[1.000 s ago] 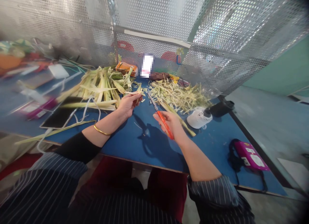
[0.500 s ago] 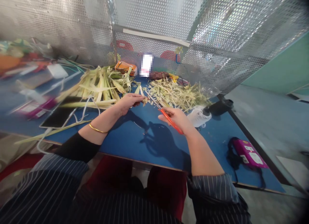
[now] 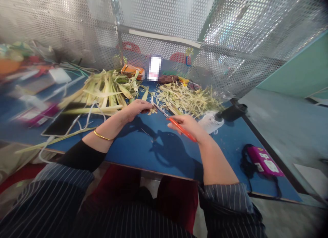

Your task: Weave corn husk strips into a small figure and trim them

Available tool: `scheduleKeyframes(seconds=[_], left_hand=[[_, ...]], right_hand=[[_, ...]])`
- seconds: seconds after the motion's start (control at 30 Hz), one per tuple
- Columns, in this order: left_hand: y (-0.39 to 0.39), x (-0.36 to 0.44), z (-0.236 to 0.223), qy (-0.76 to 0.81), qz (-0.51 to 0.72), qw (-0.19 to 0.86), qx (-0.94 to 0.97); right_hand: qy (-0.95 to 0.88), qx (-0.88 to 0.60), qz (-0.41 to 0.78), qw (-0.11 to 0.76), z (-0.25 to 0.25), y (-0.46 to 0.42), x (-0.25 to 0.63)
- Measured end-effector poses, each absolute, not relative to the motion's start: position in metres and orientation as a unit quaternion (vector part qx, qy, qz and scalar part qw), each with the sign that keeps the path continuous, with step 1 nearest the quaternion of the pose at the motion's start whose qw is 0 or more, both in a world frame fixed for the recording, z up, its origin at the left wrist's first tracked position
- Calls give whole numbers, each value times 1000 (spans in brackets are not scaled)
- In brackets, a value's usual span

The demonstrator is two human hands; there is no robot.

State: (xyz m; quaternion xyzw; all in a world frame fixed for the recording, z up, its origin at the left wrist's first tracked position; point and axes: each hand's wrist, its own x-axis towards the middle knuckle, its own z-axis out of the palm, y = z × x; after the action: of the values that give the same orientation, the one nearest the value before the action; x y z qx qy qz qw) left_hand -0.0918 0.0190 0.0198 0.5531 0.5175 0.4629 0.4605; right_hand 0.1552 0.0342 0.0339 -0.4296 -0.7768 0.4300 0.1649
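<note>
My left hand is closed in a pinch on a small pale piece of corn husk above the blue table. In my right hand are scissors with orange handles. Their metal blades point to the upper left and reach the husk piece at my left fingertips. Whether the blades touch it I cannot tell. Behind my left hand lies a heap of long husk leaves. Beyond the scissors spreads a pile of cut husk strips.
A black cylinder and a white plastic bag sit at the right. Near the right edge lies a magenta box with a black cable. A dark tablet-like slab lies at the left. A perforated metal screen stands behind.
The scissor tips have dropped slightly toward my left fingertips, and the handles look closer together. My left hand keeps its pinch nearly in place.
</note>
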Motion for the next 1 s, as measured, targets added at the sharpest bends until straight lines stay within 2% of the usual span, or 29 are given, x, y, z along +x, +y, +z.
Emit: scheduleKeyframes(seconds=[0.57, 0.63, 0.73, 0.83, 1.0], left_hand=[[22, -92, 19, 534, 450, 473, 537], [23, -91, 18, 532, 465, 486, 513], [24, -90, 15, 512, 503, 529, 452], [25, -88, 14, 461, 542, 588, 385], [23, -82, 14, 390, 588, 650, 281]], right_hand=[[-795, -435, 390, 168, 33, 33, 157], [-801, -456, 340, 188, 32, 34, 157], [-818, -509, 180, 202, 32, 35, 156], [-823, -545, 59, 146, 28, 36, 152], [-852, -521, -20, 55, 17, 33, 145]])
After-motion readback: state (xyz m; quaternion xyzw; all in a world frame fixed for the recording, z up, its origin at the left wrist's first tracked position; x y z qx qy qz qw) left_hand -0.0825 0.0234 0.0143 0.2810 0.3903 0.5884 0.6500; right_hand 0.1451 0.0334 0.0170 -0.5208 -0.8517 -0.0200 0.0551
